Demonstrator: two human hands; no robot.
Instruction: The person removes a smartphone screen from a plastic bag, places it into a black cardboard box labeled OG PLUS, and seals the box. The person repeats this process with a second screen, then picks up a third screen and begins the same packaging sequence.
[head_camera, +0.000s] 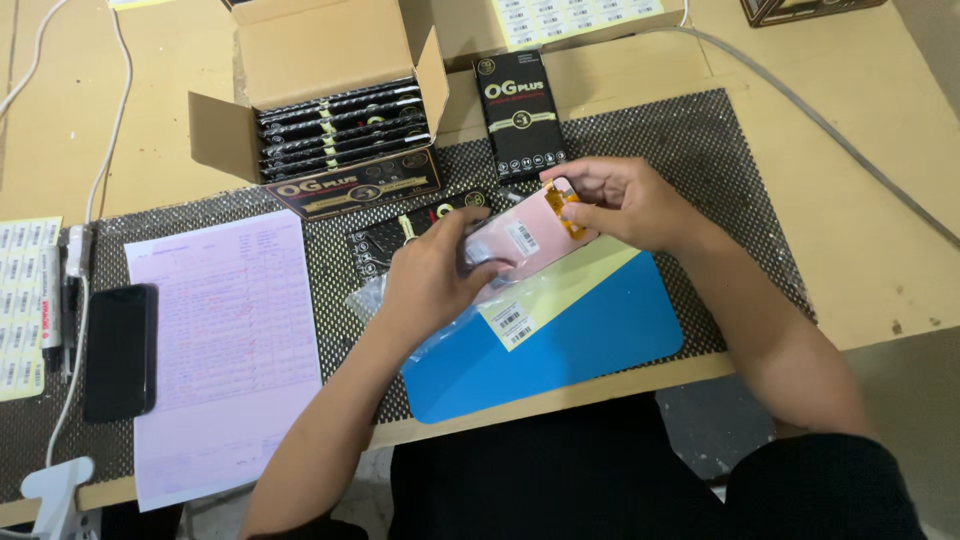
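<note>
Both hands hold a flat pink phone screen panel (530, 236) with a barcode sticker and an orange flex cable at its far end. My left hand (430, 275) grips its near end from the left. My right hand (620, 200) pinches the far end by the orange cable. Under the panel lie a clear plastic sleeve (365, 297), a pale yellow sheet with a barcode label (560, 290) and a blue mat (590, 345). A black flat box (400, 232) lies just beyond my left hand.
An open cardboard carton (320, 100) holds several black flat boxes; one more black box (520, 115) lies to its right. A pink paper form (225, 350), a black phone (120, 350), label sheets (25, 300), a marker and white cables sit at the left on the mesh mat (720, 170).
</note>
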